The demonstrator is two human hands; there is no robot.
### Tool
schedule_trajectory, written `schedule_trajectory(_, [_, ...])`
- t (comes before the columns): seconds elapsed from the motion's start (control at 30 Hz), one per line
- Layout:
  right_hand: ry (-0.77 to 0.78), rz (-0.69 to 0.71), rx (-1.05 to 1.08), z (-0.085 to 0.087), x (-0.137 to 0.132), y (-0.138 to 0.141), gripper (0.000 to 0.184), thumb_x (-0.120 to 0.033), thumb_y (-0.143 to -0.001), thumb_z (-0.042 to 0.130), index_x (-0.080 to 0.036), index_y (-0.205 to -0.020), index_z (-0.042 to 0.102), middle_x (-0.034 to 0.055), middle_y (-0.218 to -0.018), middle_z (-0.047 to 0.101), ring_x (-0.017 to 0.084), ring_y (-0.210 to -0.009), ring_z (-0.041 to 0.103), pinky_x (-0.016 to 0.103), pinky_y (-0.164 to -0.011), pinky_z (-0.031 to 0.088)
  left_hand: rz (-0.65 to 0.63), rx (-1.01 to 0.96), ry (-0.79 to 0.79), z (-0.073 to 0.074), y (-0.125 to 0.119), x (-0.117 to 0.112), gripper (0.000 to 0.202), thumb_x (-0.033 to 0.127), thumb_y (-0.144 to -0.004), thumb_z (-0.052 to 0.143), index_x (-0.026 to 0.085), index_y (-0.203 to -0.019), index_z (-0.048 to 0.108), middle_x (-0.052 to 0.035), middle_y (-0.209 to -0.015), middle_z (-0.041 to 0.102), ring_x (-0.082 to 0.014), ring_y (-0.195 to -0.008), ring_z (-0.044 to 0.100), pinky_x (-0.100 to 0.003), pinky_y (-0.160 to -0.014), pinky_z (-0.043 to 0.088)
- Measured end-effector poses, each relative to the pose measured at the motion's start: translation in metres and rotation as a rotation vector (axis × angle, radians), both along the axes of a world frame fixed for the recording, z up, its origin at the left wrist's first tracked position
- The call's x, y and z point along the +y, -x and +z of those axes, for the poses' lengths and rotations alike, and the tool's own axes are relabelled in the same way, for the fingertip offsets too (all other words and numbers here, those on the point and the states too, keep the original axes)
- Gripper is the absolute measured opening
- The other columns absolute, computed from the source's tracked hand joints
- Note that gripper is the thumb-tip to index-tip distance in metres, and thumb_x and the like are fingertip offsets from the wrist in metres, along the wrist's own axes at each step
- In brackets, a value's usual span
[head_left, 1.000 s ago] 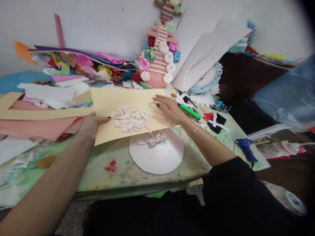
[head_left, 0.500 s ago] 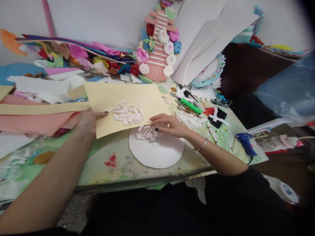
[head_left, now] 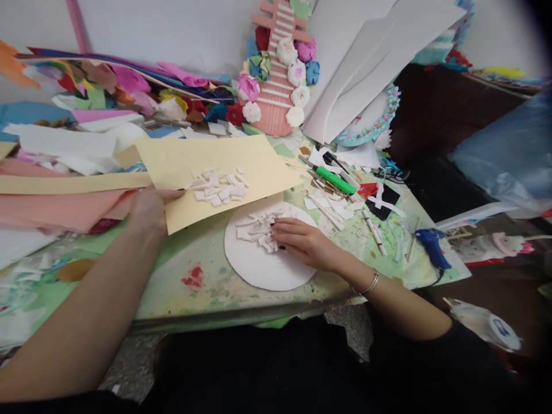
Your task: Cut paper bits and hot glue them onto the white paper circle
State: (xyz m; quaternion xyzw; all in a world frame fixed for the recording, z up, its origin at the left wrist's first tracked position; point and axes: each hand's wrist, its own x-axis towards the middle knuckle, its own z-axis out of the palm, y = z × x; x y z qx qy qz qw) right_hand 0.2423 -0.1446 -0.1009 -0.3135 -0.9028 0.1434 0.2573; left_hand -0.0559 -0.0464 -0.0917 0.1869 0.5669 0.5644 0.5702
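Note:
My left hand (head_left: 150, 210) grips the left edge of a pale yellow sheet (head_left: 172, 158), with a finger lying on top and the rest of the grip hidden below. Loose small white pieces (head_left: 222, 187) are heaped on this sheet, which is held up off the table. Over a white round disc (head_left: 241, 264), my right hand (head_left: 304, 241) reaches in from the right, palm down. Its fingers are stretched out and slightly bent, with the tips touching a second pile of white strips (head_left: 259, 230) on the disc. No piece is visibly pinched between them.
Behind stands a pink lute-shaped craft (head_left: 276, 98) with paper flowers. A green-handled tool (head_left: 334, 181), paper scraps and a blue glue gun (head_left: 432, 250) lie to the right. Coloured paper (head_left: 64, 207) covers the left side. The table's front edge (head_left: 207, 322) runs close to my body.
My right hand has moved from the sheet's lower edge down and right onto the strips on the disc. The strips there are more exposed. My left hand still holds the sheet, shifted slightly left.

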Motion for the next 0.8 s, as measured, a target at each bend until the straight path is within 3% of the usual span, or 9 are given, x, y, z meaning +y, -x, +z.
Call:
schedule_trajectory(0.23, [-0.053,-0.003,-0.109,0.007,-0.004,0.002,0.031,-0.01,-0.092,0.043,-0.017,-0.112,0.066,0.0107,-0.117,0.068,0.021,-0.127,0.051,0.053,-0.113,0.03,-0.001,-0.022,0.029,0.0,0.002,0.002,0.053,-0.005,-0.062,0.055,0.01,-0.113,0.064,-0.0105,-0.111,0.069,-0.0278,-0.097,0.068,-0.047,-0.082,0.059])
schedule_trajectory(0.37, [-0.028,-0.012,-0.07,0.02,0.005,0.004,0.034,-0.012,-0.092,0.043,-0.017,-0.117,0.064,0.0125,-0.119,0.067,0.021,-0.12,0.057,0.051,-0.111,0.034,0.003,-0.018,0.027,0.001,0.001,0.001,0.05,-0.003,-0.062,0.056,0.009,-0.11,0.065,-0.0119,-0.105,0.071,-0.0295,-0.097,0.068,-0.049,-0.084,0.058])
schedule_trajectory(0.47, [-0.018,-0.009,-0.123,0.027,0.015,0.01,0.037,-0.015,-0.093,0.043,-0.015,-0.126,0.058,0.0154,-0.131,0.059,0.022,-0.128,0.05,0.05,-0.111,0.034,0.002,-0.029,0.018,0.001,0.002,0.0,0.05,-0.003,-0.06,0.057,0.009,-0.109,0.065,-0.0119,-0.104,0.071,-0.03,-0.096,0.068,-0.049,-0.086,0.058])
schedule_trajectory(0.63, [-0.032,0.041,-0.302,0.025,0.027,0.024,0.035,-0.022,-0.096,0.042,-0.012,-0.126,0.057,0.0161,-0.13,0.059,0.022,-0.125,0.052,0.046,-0.107,0.042,0.01,-0.016,-0.003,-0.001,0.006,0.002,0.053,-0.003,-0.06,0.058,0.01,-0.112,0.065,-0.0112,-0.105,0.071,-0.0299,-0.098,0.067,-0.05,-0.086,0.057])
schedule_trajectory(0.8, [-0.054,0.031,-0.335,0.024,0.026,0.025,0.035,-0.019,-0.097,0.038,-0.008,-0.123,0.058,0.0188,-0.128,0.059,0.024,-0.125,0.052,0.05,-0.109,0.037,-0.001,-0.042,0.014,0.0,0.005,0.002,0.055,-0.003,-0.061,0.056,0.009,-0.114,0.064,-0.0115,-0.108,0.07,-0.0297,-0.101,0.066,-0.048,-0.085,0.057])
